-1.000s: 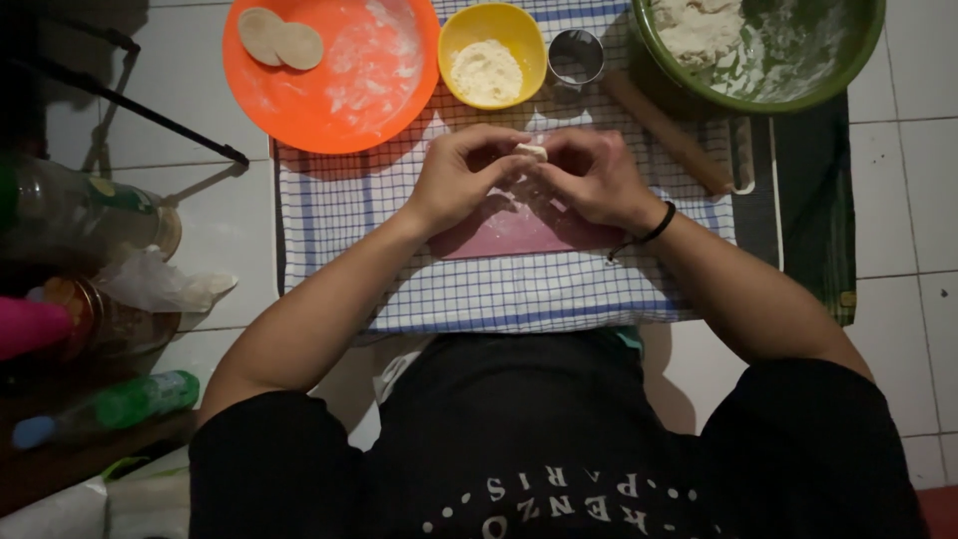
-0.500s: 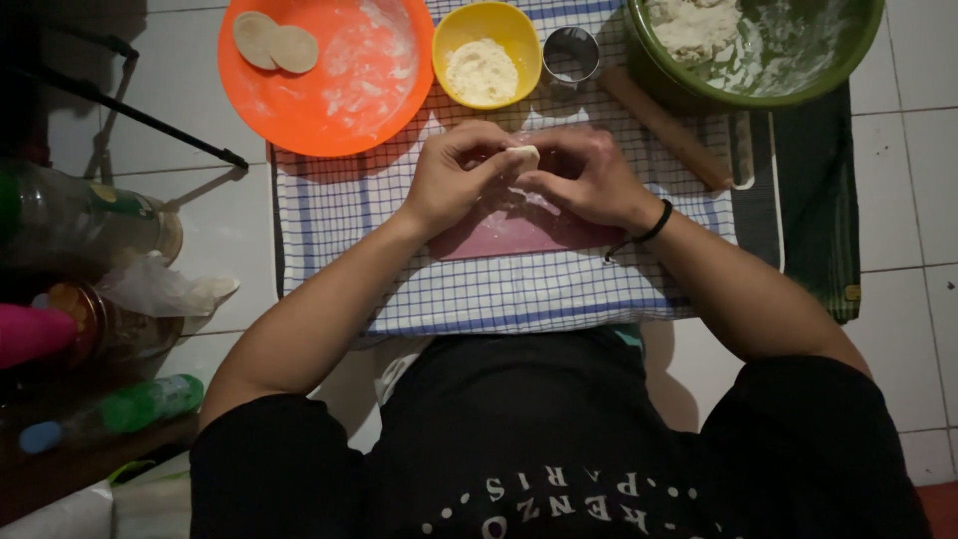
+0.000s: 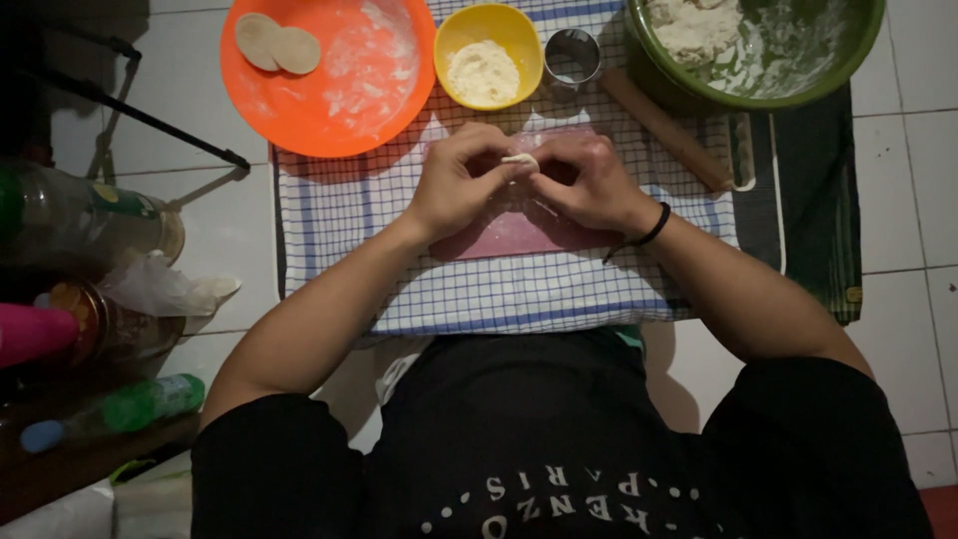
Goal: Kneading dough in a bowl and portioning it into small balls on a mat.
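My left hand and my right hand meet over a pink board on a blue-checked cloth. Together their fingertips pinch a small pale piece of dough. A black band circles my right wrist. Most of the dough is hidden by my fingers.
An orange plate with two flat dough rounds lies at the back left. A yellow bowl of flour, a round metal cutter, a wooden rolling pin and a green bowl with dough stand behind my hands. Bottles lie at left.
Both hands have stayed together on the dough, with the fingers shifting slightly as they pinch it. Nothing else has moved.
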